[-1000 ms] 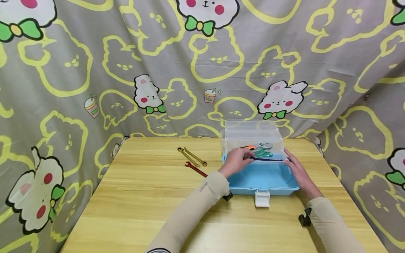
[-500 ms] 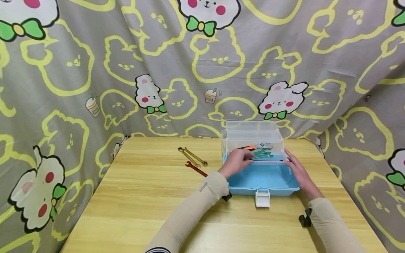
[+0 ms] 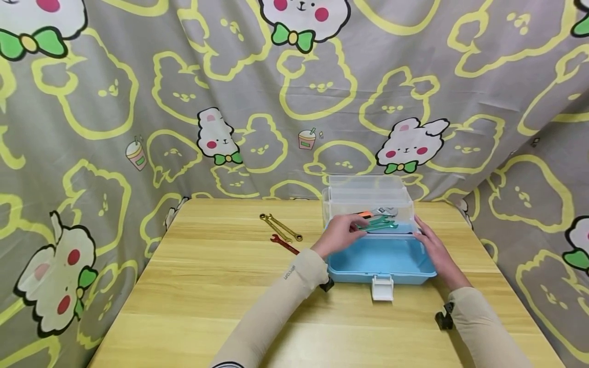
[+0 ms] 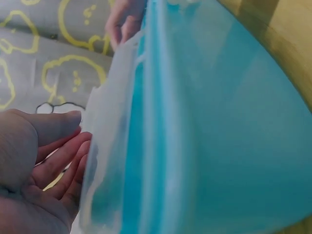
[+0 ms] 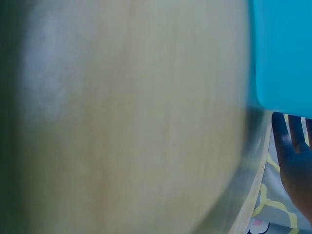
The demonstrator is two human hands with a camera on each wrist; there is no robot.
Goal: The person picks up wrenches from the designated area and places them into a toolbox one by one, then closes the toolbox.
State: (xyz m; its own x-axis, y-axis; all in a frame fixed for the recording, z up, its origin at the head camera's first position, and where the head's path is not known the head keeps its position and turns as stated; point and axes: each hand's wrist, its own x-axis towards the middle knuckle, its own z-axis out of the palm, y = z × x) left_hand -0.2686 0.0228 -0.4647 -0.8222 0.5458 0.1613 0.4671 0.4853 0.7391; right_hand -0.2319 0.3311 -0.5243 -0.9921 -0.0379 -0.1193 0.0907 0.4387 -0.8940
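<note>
Right of centre on the tabletop: blue toolbox, lid open, white latch hanging at its front edge.

Clear tray: seated at the back of the box, above the blue tub. Holds green wrenches, an orange-handled tool and a silver adjustable wrench.

Left hand: fingers laid against the tray's left end, lightly bent; the left wrist view shows them relaxed along the clear wall, not clamped.

Right hand: flat against the right end of the box, fingers straight.

Change over the last second: slight. Left hand and forearm have drawn a little toward the left of the frame; the tray and box sit where they were. Judged: the tray is being steadied or seated between both hands, not lifted.

Left of the box, lying loose: two gold wrenches and a red wrench.
</note>
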